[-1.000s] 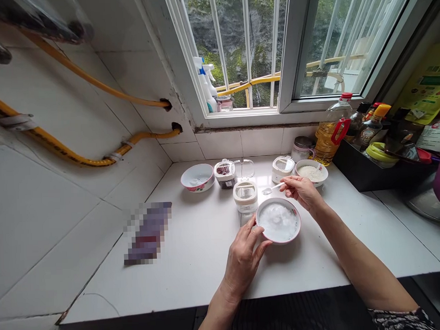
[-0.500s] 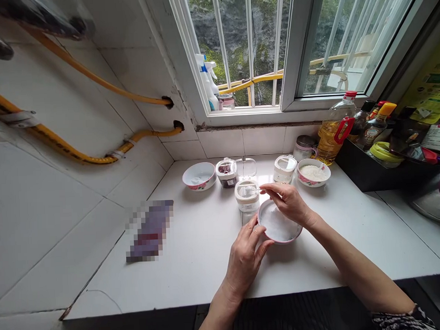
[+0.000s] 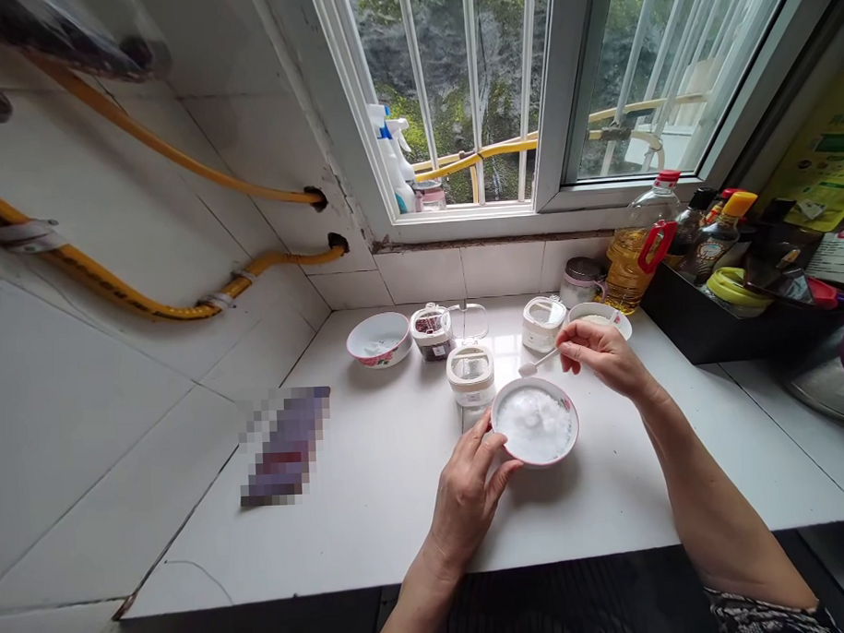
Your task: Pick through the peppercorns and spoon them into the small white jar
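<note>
My left hand (image 3: 474, 472) grips the near left rim of a small bowl (image 3: 573, 438) that holds white granules (image 3: 535, 421) heaped in the middle. Pinched in my right hand (image 3: 599, 352) is the handle of a small white spoon (image 3: 529, 369), its bowl end pointing left, above and behind the bowl's far rim. White stuff seems to sit on the spoon. Just behind the bowl stands a clear jar (image 3: 471, 375) with a cream rim and its lid raised. Further right, a similar clear jar (image 3: 542, 324) is partly behind the spoon hand's reach.
A floral bowl (image 3: 379, 340) and a jar with dark contents (image 3: 432, 333) stand at the back left. Behind my right hand is another bowl (image 3: 606, 316), partly hidden. An oil bottle (image 3: 631, 263) and a black box of condiments (image 3: 692, 330) line the right. A blurred flat item (image 3: 288, 450) lies left.
My right hand with the spoon has moved right and up, away from above the jar, uncovering the bowl of white granules. My left hand stays on the bowl.
</note>
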`<state>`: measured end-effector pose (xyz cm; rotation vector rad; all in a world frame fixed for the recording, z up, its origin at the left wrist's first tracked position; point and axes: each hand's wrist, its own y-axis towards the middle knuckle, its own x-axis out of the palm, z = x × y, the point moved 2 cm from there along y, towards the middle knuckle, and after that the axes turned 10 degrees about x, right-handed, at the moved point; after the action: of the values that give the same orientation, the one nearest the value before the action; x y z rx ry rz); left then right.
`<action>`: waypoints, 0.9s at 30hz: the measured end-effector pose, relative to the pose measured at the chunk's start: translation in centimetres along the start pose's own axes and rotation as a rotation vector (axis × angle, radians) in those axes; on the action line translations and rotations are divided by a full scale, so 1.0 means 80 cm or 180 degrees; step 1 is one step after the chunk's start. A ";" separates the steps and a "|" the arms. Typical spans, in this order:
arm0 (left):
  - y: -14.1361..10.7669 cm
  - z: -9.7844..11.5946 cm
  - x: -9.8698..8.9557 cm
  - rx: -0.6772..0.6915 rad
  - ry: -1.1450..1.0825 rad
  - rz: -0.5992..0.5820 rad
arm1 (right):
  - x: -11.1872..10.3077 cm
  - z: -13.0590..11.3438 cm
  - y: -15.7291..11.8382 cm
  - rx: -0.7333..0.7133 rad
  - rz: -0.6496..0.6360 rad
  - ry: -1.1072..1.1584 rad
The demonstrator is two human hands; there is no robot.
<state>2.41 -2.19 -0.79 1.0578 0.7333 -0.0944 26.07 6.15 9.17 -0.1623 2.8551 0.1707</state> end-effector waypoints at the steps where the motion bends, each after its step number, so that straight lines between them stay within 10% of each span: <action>1: 0.000 0.000 0.000 0.0001 -0.0005 -0.0011 | -0.001 0.000 -0.001 0.0008 -0.0014 -0.0042; 27: 0.001 0.000 0.000 0.0016 -0.0024 -0.0002 | 0.014 0.037 0.022 0.1509 -0.0295 0.1497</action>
<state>2.45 -2.20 -0.75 1.0615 0.7268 -0.1007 25.53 8.15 6.23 -0.2634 3.2320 -0.6405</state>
